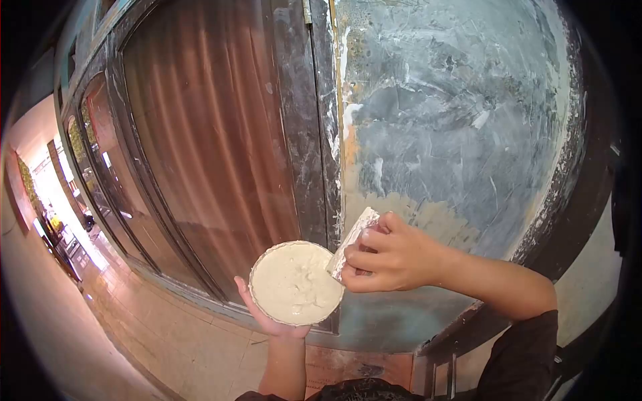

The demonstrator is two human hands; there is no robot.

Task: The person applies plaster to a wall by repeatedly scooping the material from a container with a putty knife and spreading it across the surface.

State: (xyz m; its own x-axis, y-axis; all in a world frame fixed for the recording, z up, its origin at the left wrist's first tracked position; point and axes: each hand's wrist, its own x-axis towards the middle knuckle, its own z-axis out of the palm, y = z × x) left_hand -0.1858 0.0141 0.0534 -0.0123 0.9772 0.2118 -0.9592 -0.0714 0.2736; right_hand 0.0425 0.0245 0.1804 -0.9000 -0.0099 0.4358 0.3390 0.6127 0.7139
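My left hand point(271, 323) supports a round bowl point(253, 291) from below, fingers curled up against its side. Thick off-white putty point(284, 275) fills the bowl nearly to the rim, its surface churned up near the middle and right. Pinched in my right hand point(391, 257) is a flat, putty-crusted scraper point(353, 237), tilted, with its lower end at the right rim of the bowl. Behind the hands rises a patchy blue-grey wall point(448, 140). A beige putty patch point(435, 219) with a ragged upper edge covers its lower part.
To the left stands a dark wooden frame point(301, 113) with glass and a brown curtain point(200, 127) behind it. A dark frame point(565, 214) flecked with white borders the wall on the right. Tiled floor point(180, 347) runs toward a bright opening at far left.
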